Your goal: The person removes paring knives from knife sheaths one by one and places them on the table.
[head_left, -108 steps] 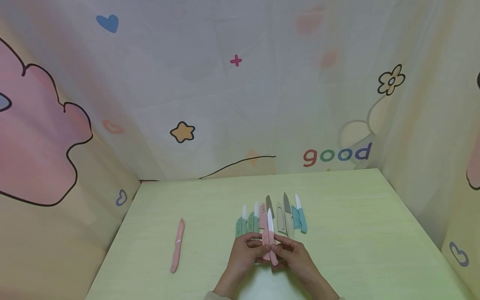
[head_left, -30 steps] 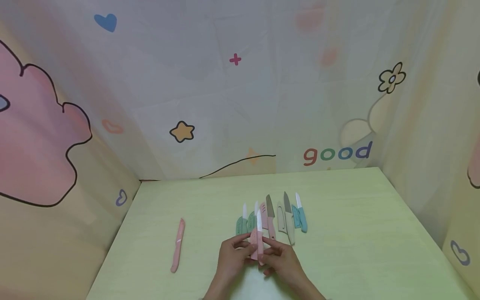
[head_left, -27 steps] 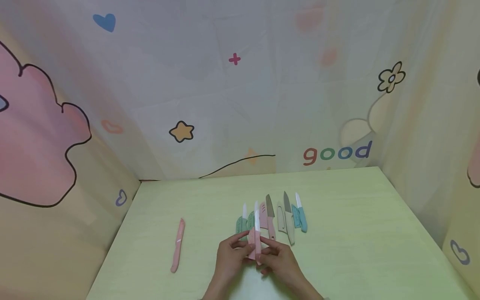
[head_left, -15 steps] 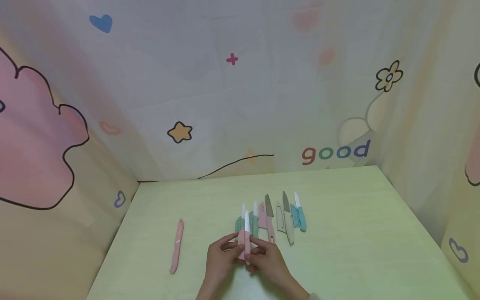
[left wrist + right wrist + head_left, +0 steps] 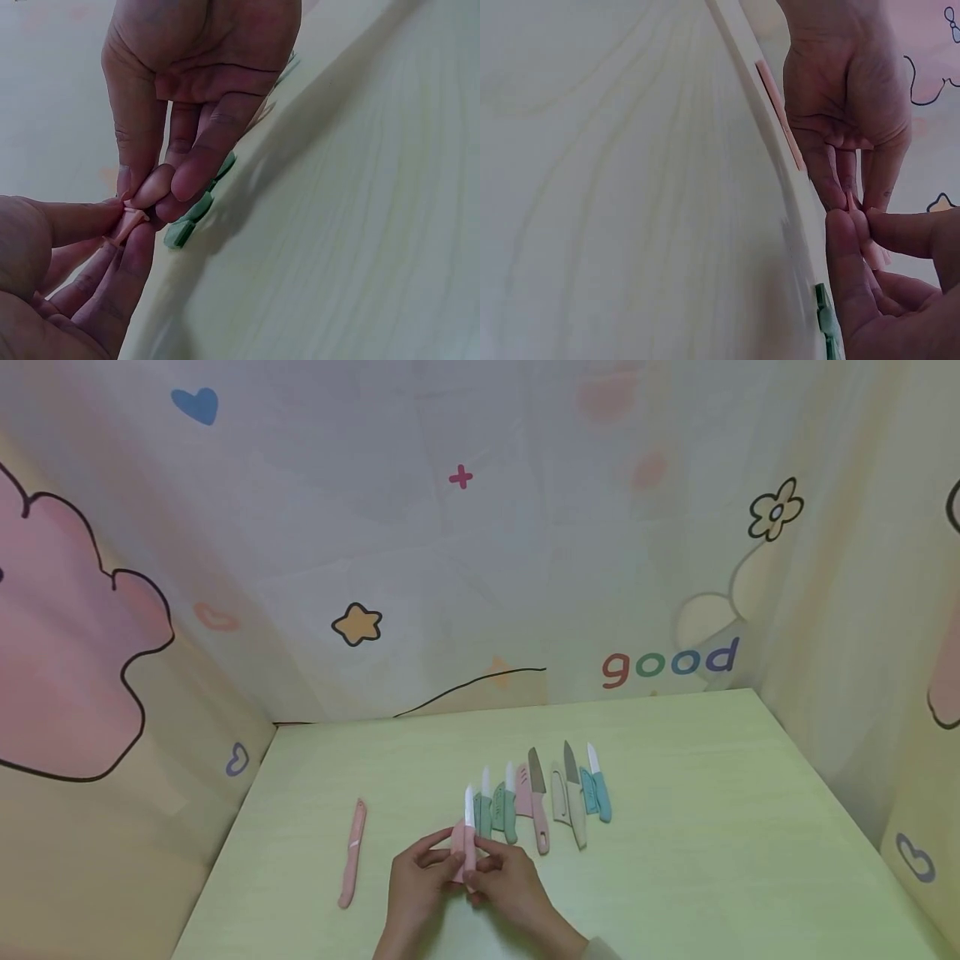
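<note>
My left hand pinches a pink blade sheath between thumb and fingers. Beside it, my right hand grips the pink handle of a paring knife, its white blade pointing away and bare. Sheath and knife lie side by side, both held above the table's near middle. Seen from the left wrist, the rounded handle end sits close to the end of the sheath. Nearest on the right is a green knife, partly behind my right hand.
A row runs rightward: another green knife, a pink knife, a cream knife and a blue knife, each with its sheath alongside. A pink sheathed knife lies alone on the left of the pale green table.
Both hands have moved left, carrying the pink paring knife and sheath from in front of the row to its left end. The pink and green knives behind have come into view.
</note>
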`<state>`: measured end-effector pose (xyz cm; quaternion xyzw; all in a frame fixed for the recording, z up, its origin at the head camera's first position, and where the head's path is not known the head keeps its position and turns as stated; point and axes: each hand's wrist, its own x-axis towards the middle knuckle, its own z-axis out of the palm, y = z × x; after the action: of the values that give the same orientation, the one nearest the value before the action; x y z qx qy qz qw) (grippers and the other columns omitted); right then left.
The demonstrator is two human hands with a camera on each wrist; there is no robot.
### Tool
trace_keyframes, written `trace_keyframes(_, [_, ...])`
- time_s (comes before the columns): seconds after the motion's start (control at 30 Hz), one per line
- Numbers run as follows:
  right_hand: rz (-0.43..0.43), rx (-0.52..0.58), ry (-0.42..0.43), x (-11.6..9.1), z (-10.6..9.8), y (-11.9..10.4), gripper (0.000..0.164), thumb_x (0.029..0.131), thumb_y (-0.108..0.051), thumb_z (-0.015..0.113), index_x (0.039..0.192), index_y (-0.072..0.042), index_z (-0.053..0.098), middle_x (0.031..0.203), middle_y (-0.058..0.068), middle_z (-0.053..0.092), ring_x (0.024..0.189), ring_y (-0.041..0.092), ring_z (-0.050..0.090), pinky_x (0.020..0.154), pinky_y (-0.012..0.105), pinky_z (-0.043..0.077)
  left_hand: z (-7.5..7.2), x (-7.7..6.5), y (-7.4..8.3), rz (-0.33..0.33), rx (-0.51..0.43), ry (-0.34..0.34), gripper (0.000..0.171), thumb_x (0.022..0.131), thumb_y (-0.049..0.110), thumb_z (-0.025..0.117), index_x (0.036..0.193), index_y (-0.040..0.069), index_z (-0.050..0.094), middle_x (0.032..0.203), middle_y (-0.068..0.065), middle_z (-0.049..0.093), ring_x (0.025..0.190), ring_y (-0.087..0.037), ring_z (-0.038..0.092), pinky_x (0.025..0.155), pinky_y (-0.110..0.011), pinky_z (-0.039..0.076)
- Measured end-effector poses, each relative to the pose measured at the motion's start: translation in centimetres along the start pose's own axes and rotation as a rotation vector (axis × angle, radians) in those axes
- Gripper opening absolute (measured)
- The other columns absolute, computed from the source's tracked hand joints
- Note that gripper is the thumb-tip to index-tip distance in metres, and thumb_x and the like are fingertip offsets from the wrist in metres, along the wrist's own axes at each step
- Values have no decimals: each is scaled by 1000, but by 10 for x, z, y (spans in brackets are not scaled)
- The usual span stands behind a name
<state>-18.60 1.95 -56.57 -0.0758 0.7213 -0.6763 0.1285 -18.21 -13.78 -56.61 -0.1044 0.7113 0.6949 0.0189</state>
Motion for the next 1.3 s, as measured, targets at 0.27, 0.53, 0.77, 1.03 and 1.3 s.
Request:
trace_keyframes(0.27, [29,-20,9,4,16,1,58,80,3,69,135,4,51,80,10,71,60,21,65,52,24,55,-13,2,-7,-14,34,29,42,83,4,74,123,7,65,93,-17,72,78,-25,67,64,-30,61])
trace_keyframes(0.53, [42,-35,-1,8,26,-4,59,79,8,66,136,4,49,89,13,69,64,20,64,58,30,59,-28,1,-4,-15,57,-16,42,85,5,71,127,8,63,102,-18,68,86,-23,65,70,-29,61])
trace_keyframes(0.77, [25,-37,7,13,33,-1,59,78,8,68,134,3,51,88,10,69,67,16,64,59,26,59,-36,3,-6,-22,94,11,44,83,0,69,126,8,64,102,-18,68,85,-22,64,69,-26,60])
trace_keyframes(1.03, [9,-106,58,18,43,-1,58,80,1,71,135,1,52,85,4,68,61,13,63,52,25,55,-39,6,-7,-19,88,59,42,84,1,70,126,1,62,100,-19,69,79,-23,66,65,-29,61])
trace_keyframes(1.3, [15,-219,88,21,48,-4,56,82,-1,71,134,4,51,82,1,66,53,10,59,45,23,49,-36,14,-10,-31,199,110,39,82,5,73,121,4,65,94,-14,72,61,-22,65,51,-28,59])
